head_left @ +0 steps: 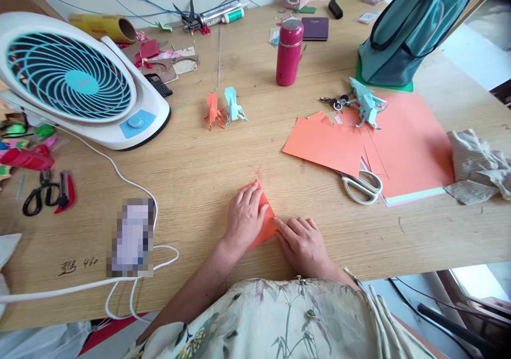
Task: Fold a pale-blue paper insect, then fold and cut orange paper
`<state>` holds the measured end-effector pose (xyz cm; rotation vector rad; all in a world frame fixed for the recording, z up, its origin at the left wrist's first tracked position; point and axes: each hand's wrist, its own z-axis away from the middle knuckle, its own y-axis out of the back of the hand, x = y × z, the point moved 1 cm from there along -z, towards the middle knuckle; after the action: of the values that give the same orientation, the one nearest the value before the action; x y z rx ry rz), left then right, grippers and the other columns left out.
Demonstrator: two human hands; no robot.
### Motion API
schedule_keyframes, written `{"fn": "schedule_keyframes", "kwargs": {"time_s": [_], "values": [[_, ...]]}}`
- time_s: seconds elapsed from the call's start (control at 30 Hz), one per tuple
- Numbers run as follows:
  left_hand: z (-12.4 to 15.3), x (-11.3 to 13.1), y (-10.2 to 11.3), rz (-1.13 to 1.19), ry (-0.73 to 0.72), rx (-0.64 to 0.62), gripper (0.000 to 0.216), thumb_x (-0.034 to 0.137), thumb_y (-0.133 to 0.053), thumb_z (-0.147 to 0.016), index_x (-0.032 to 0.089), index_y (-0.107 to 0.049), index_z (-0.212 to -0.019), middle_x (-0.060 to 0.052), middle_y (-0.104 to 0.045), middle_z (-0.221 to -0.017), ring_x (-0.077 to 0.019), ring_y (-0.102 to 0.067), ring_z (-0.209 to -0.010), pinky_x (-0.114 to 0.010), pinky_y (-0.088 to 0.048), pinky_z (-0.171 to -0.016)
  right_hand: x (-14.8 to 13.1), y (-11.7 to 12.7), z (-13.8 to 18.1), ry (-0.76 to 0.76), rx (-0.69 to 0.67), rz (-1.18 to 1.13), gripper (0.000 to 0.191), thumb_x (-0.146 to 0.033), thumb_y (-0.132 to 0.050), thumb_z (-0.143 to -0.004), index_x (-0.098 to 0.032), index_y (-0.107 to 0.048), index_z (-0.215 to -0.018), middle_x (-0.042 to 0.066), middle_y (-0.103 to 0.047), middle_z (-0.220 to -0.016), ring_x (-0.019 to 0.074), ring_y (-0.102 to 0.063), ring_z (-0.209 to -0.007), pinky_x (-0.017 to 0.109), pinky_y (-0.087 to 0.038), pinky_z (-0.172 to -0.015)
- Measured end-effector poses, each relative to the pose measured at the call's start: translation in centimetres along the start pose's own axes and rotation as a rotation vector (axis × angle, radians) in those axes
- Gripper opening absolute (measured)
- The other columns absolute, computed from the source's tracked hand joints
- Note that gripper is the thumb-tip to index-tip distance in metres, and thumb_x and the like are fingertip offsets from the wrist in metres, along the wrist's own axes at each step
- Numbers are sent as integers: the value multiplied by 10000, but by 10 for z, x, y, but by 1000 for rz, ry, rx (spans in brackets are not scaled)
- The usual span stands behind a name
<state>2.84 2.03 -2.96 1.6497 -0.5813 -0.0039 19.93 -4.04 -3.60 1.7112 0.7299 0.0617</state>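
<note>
A small folded orange paper (266,222) lies on the wooden table (199,167) near its front edge. My left hand (244,215) lies flat on top of the paper, fingers stretched out, and covers most of it. My right hand (302,243) rests beside it, its fingers together, with the index fingertip pressing the paper's right edge. Neither hand grips anything.
White-handled scissors (361,185) lie by a stack of orange sheets (399,141) at right. Two folded paper figures, orange (213,111) and blue (232,105), stand mid-table, and another blue figure (366,103) stands on the sheets. A fan (80,80), red bottle (289,51), teal bag (411,26) and cloth (477,167) surround them.
</note>
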Motion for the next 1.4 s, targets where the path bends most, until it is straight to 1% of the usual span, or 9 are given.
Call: {"fn": "schedule_keyframes", "kwargs": {"time_s": [0.23, 0.4, 0.47, 0.57, 0.67, 0.83, 1.03, 1.17, 1.4], "values": [[1, -1, -6, 1, 16, 14, 328, 221, -539, -946, 130, -526, -1261, -169, -562, -1409, -299, -506, -1312, -486, -423, -1072, 9, 3, 14, 80, 54, 6, 234, -160, -536, -959, -126, -682, -1139, 64, -634, -777, 194, -534, -708, 339, -372, -652], [0, -2, -5, 26, 24, 3, 316, 225, -539, -946, 140, -528, -1250, -172, -560, -1403, -306, -512, -1299, -498, -422, -1070, 10, 5, 19, 83, 57, -145, 258, -119, -526, -947, -143, -652, -1172, 124, -699, -1099, 202, -608, -875, 343, -455, -745], [-2, -4, -1, 40, 3, 5, 307, 227, -539, -947, 145, -532, -1242, -168, -567, -1391, -305, -521, -1285, -491, -430, -1066, 9, 6, 19, 92, 38, -212, 247, -123, -525, -954, -145, -651, -1165, 123, -703, -1147, 198, -620, -897, 342, -473, -766], [-4, -7, 3, 47, -37, -5, 295, 220, -529, -949, 155, -536, -1237, -161, -575, -1378, -299, -537, -1269, -481, -442, -1067, 6, 6, 19, 115, 19, -265, 253, -136, -516, -966, -151, -644, -1183, 116, -718, -1164, 195, -624, -895, 340, -491, -766], [-4, -8, 2, 54, -45, -25, 306, 191, -505, -951, 166, -523, -1255, -164, -557, -1398, -294, -520, -1308, -485, -443, -1085, 5, 5, 18, 173, 0, -267, 286, -138, -500, -967, -159, -631, -1221, 116, -718, -1184, 199, -623, -890, 349, -501, -768], [0, -4, -8, 91, -19, -6, 332, 126, -428, -958, 111, -484, -1285, -208, -493, -1437, -285, -417, -1414, -486, -394, -1160, 6, 5, 18, 184, 46, -277, 264, -110, -496, -958, -133, -655, -1168, 124, -722, -1086, 195, -616, -876, 325, -503, -751], [4, -3, -14, 104, -15, 17, 355, 136, -405, -973, 120, -447, -1325, -203, -462, -1469, -288, -390, -1435, -513, -385, -1167, 4, 4, 18, 283, -1, -146, 306, -103, -466, -965, -147, -671, -1189, 116, -707, -1188, 189, -556, -799, 329, -486, -707], [4, -3, -12, 96, -18, 25, 349, 140, -408, -973, 108, -464, -1316, -213, -470, -1466, -292, -398, -1429, -504, -386, -1165, 5, 1, 19, 314, -28, -97, 322, -108, -435, -982, -159, -681, -1184, 101, -688, -1273, 192, -547, -822, 333, -484, -709], [4, -3, -11, 56, -28, 32, 356, 162, -431, -971, 135, -470, -1324, -195, -492, -1472, -295, -401, -1429, -530, -348, -1166, 5, 0, 19, 321, -5, -118, 302, -122, -460, -978, -106, -671, -1193, 123, -699, -1252, 203, -557, -836, 351, -496, -724]]}}
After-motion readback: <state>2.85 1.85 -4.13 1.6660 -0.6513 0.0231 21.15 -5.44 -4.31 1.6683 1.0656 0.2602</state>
